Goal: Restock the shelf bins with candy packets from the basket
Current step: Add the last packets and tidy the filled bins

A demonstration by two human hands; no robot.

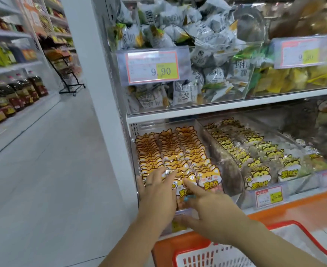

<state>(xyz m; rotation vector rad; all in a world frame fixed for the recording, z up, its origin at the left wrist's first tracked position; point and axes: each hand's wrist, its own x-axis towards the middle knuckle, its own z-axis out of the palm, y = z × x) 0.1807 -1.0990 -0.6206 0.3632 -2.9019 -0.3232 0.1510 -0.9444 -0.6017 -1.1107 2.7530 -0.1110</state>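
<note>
**Red plastic basket (313, 245) waits, both hands at the orange bin**

Low and right in the frame sits the one basket. Its inside is a pale blur, so I cannot tell whether any packets are left in it.

Above it, the white shelf unit (216, 110) shows two levels. The clear plastic bin (153, 125) at centre frame, on the lower level, holds the orange cat-faced candy packets (178, 151). They stand in three rows from front to back (too overlapped to count singly). One bin of yellow cat-faced packets (255, 157) stands just to its right.

Two hands are in view. The left hand (157, 189) lies flat on the front of the rows with its fingers spread. The right hand (209, 207) has a straight forefinger on a front packet, and neither hand seems to pinch anything.

This looks like the settling step, with packets being squared up in the bin. The next move probably calls for lifting both hands clear and reaching down to the basket.

Two large price tags (153, 67) hang on the upper level, and one small tag (268, 196) hangs below.
</note>
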